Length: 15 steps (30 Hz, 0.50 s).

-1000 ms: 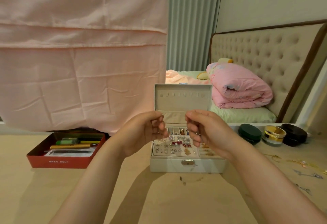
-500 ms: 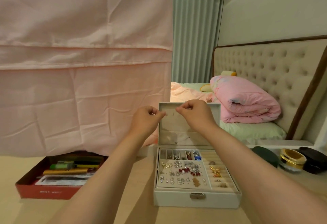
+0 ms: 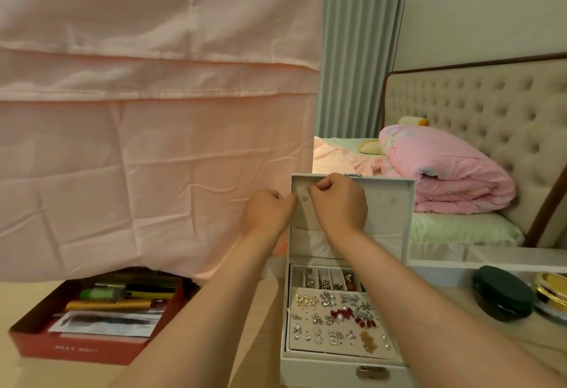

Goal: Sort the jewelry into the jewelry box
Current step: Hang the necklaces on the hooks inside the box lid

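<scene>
**Cream box largely filled, both hands at the lid**

The jewelry box (image 3: 346, 366) was set open on the table (image 3: 61, 378), its tray (image 3: 337, 354) already covered with earrings and studs, so much of the sorting was judged done. The left hand (image 3: 267, 212) and right hand (image 3: 337, 206) were held at the upper left corner of the lid (image 3: 386, 203), fingers curled as if pinching; whatever was held could not be made out. What remained unsorted was not shown.

You cannot tell whether your left hand (image 3: 267, 212) and right hand (image 3: 339, 203) pinch anything against the jewelry box lid (image 3: 386, 203); it is too small. Your right forearm (image 3: 414, 311) hides the tray (image 3: 325, 326) at its three o'clock side. At four o'clock the picture's edge cuts the gold jar (image 3: 552, 292). At eight o'clock the pink cloth (image 3: 153, 142) covers the back of the red box (image 3: 76, 351).
</scene>
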### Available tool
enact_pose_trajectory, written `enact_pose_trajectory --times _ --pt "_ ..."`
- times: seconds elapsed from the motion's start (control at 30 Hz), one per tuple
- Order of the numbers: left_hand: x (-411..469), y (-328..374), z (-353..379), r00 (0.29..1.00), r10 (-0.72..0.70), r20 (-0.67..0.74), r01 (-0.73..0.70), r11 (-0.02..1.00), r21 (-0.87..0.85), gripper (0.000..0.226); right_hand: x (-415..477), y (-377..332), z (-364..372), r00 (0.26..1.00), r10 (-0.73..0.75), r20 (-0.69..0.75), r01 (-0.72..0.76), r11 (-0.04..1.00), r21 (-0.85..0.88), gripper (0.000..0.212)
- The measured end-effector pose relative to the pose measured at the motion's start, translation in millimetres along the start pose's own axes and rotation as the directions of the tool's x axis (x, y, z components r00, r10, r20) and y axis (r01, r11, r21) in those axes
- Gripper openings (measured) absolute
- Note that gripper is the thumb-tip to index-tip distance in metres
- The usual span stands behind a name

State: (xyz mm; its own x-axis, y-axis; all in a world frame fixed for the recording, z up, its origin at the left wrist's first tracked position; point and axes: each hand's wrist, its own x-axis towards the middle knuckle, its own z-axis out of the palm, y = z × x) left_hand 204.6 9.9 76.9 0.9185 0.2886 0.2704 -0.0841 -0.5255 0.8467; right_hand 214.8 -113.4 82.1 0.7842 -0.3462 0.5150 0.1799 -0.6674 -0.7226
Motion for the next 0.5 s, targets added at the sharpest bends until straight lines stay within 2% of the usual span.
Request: enact_pose_trajectory --times 0.1,0.2,0.27,0.33,0.4,0.5 --pt "-2 -1 2 1.0 -0.016 0.01 0.015 0.998 0.057 0.05 -3 2 2 1.0 -0.025 0.018 0.026 0.996 -0.082 0.008" --pt "-4 -7 1 0.996 -0.039 0.086 0.03 0.995 0.1 0.043 -7 9 1 0.994 -0.019 0.108 0.037 0.986 -0.165 0.012" --pt "-9 -12 -1 0.98 -0.073 0.188 0.068 0.997 0.031 0.036 -11 14 -4 0.981 0.0 0.191 0.029 0.988 -0.151 0.015" --pt "-16 -16 -6 0.944 -0.104 0.314 0.147 0.982 -0.117 0.031 -16 17 -11 0.952 0.015 0.304 0.019 0.994 -0.11 0.018" --pt "-25 -18 -11 0.911 -0.089 0.402 0.196 0.952 -0.234 0.024 -23 16 -19 0.888 0.064 0.456 -0.059 0.998 -0.024 0.021" --pt "-37 -15 -19 0.888 -0.03 0.459 0.192 0.931 -0.311 0.02 -40 10 -33 0.696 0.134 0.705 -0.29 0.951 0.106 0.015"
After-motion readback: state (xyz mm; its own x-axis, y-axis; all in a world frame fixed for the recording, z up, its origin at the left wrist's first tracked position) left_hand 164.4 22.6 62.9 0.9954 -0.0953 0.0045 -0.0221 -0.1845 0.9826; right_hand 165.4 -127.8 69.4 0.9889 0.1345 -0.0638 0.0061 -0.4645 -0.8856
